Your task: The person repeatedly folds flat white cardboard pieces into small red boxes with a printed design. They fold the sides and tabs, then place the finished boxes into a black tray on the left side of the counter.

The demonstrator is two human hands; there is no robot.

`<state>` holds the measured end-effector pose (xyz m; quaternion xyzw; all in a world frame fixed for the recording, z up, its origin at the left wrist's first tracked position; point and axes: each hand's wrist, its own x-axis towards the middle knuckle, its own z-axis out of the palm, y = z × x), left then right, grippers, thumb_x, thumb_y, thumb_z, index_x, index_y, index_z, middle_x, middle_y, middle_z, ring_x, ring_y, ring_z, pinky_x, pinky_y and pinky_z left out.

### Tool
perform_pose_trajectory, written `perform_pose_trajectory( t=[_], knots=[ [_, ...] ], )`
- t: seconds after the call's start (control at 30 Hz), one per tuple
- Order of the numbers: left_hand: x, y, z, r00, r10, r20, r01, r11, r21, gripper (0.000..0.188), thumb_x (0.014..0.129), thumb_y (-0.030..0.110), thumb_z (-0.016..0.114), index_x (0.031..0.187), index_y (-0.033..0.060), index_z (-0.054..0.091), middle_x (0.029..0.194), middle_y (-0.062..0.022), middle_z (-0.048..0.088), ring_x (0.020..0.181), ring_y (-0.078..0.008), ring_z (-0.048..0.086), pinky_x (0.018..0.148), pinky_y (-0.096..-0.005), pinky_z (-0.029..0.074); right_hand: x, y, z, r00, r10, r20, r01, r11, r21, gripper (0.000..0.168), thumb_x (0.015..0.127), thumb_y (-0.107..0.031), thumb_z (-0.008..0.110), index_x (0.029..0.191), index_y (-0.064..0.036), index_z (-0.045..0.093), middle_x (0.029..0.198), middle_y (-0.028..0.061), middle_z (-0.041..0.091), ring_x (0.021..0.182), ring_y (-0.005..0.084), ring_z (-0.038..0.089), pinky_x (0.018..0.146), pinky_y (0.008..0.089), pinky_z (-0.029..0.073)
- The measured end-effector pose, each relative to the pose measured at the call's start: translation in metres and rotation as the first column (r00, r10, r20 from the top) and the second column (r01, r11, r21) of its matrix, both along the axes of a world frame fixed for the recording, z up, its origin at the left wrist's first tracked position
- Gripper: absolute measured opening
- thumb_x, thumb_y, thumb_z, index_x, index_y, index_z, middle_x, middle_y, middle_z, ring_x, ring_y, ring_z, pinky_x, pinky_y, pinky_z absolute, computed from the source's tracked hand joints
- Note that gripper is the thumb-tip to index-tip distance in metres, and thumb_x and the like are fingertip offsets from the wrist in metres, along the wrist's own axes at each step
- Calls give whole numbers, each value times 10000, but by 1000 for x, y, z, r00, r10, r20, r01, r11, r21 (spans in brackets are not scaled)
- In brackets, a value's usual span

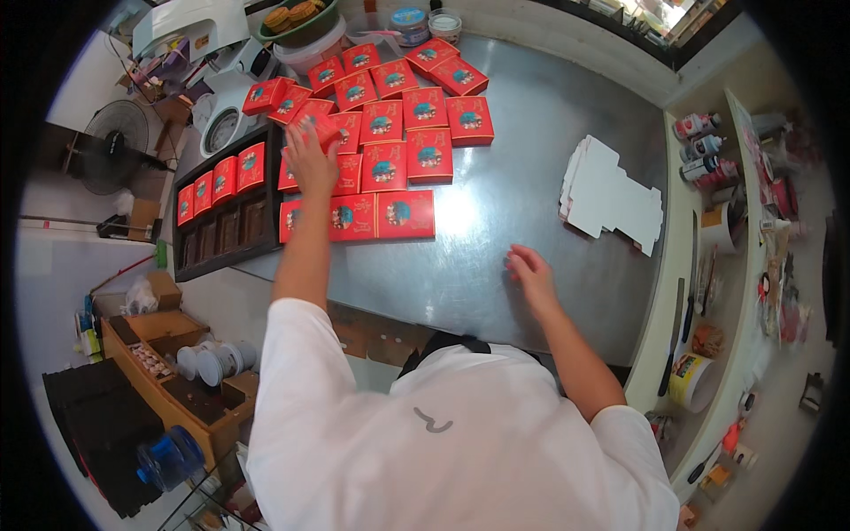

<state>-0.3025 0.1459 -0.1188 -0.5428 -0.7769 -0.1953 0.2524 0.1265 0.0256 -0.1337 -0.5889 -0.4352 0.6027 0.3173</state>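
Observation:
On a steel table [491,279], several small red printed cardboard boxes [405,214] lie close together in uneven rows. My left hand [311,156] reaches over their left side, its fingers on one red box [323,126]; whether it grips that box or only rests on it cannot be told. Beside it stands a dark compartmented tray [229,259], with red boxes [225,178] in its far row. My right hand [531,272] hovers or rests above the table to the right, fingers loosely bent, holding nothing. Farther right lies a stack of flat white unfolded carton blanks [601,189].
A round-topped white device [224,129] adjoins the tray. At the back are a green basin [299,25] with moulded round items and lidded jars [409,25]. Along the right wall, a shelf [654,358] holds bottles, long knives [675,332] and a yellow-labelled tub [692,381].

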Motion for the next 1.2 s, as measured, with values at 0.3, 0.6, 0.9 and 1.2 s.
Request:
perform_pose_trajectory(
  t=[0.3,0.6,0.9,1.2],
  knots=[
    [120,-18,34,652,-689,317,677,717,166,234,813,54,638,1044,35,605,1005,-147,623,964,-324,585,833,-395,475,124,-12,-3,760,-332,559,-6,856,517,462,844,-114,634,1282,-44,504,1354,167,441,1216,284,443,1011,373,376],
    [257,-115,2,321,-660,679,846,522,106,170,808,8,612,973,26,647,892,-134,641,852,-299,604,755,-367,487,179,82,-10,397,-157,904,-591,710,383,793,793,-322,687,1435,-82,289,1520,148,225,1413,315,185,1136,494,159],
    [279,-157,-3,298,-574,763,861,506,44,167,813,18,605,973,28,651,904,-130,650,853,-292,610,764,-365,488,173,83,-40,543,-229,808,-635,518,573,235,849,-203,615,1032,-60,645,1143,95,633,1124,252,568,920,369,471],
    [317,-140,19,348,-748,565,848,508,150,394,773,13,630,1163,52,585,1212,-154,555,1092,-324,538,940,-426,434,148,36,28,688,-337,643,-507,411,758,127,752,-127,662,861,-68,633,845,74,659,775,260,632,676,375,499]
  ],
)
